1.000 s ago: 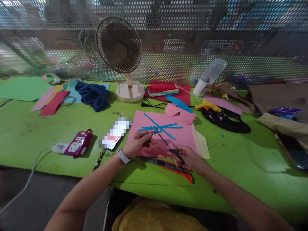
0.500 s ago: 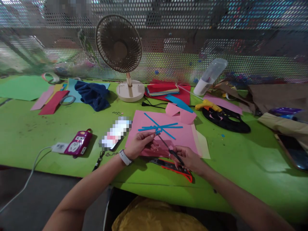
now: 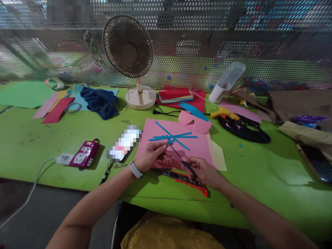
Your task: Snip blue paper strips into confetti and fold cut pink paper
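Observation:
My left hand (image 3: 151,155) pinches a small blue paper piece (image 3: 170,141) just above a pink paper sheet (image 3: 178,141) on the green table (image 3: 46,138). My right hand (image 3: 203,171) grips the black handles of thin scissors (image 3: 181,157), whose blades point up-left to the blue piece. Several blue paper strips (image 3: 178,136) lie crossed on the pink sheet. A red and black utility knife (image 3: 188,180) lies under my right hand near the table's front edge.
A small fan (image 3: 129,48) stands at the back before a perforated metal screen. A phone (image 3: 124,143) and a purple power strip (image 3: 84,154) lie to the left. A yellow glue gun (image 3: 224,112), black coil, paper stacks, blue cloth (image 3: 100,102) and another phone (image 3: 315,162) surround the work.
Both hands have shifted slightly; the scissors stay at the blue piece. Nothing else moved.

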`<state>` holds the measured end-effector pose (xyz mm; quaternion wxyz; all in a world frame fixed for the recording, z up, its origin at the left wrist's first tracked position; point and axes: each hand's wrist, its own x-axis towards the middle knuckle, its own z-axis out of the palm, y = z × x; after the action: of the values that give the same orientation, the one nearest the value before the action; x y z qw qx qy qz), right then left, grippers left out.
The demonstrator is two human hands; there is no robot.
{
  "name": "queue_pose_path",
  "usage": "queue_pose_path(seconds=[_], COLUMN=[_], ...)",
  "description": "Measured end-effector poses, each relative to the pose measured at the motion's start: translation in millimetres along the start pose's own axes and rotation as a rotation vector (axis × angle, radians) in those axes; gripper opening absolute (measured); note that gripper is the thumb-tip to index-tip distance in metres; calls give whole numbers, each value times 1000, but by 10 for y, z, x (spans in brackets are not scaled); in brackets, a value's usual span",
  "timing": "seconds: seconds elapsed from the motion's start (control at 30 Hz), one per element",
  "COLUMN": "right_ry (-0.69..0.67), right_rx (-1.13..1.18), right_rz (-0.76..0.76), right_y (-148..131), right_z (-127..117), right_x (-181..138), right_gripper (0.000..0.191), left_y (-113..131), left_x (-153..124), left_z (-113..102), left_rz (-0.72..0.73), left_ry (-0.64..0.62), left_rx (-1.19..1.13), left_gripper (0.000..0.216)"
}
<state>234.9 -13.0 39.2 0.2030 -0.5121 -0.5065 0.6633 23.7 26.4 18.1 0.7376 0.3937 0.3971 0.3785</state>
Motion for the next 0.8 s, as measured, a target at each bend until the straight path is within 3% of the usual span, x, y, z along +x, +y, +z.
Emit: queue_pose_path(seconds=[0.8], right_ry=[60], right_rx=[10], right_rz=[-32], right_y=[173], right_z=[-91], right_x=[73], right_gripper=[49], left_y=[25], left_x=[0], left_z=[-12], left_rz=[-4], left_ry=[20], left_rx=[3], left_gripper=[45])
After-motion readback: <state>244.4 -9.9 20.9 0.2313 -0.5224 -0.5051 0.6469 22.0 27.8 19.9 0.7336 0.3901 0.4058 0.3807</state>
